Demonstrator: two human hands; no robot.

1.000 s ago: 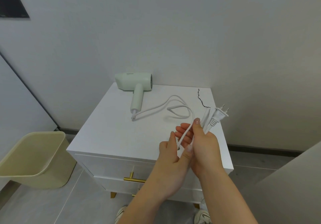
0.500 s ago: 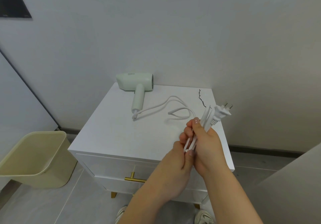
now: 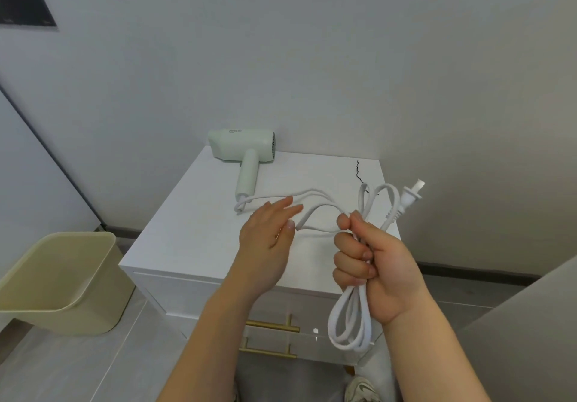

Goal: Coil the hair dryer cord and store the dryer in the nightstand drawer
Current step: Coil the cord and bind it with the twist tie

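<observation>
two hands have parted; left hand (image 3: pixel 268 235) released the cord (image 3: pixel 362 314).

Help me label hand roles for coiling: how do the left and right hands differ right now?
The right hand grips the gathered loops of the cord; the left hand holds nothing. The right hand's fingers are curled tight; the left hand's are straight, pointing toward the slack cord on the nightstand. Both hands are bare.
</observation>
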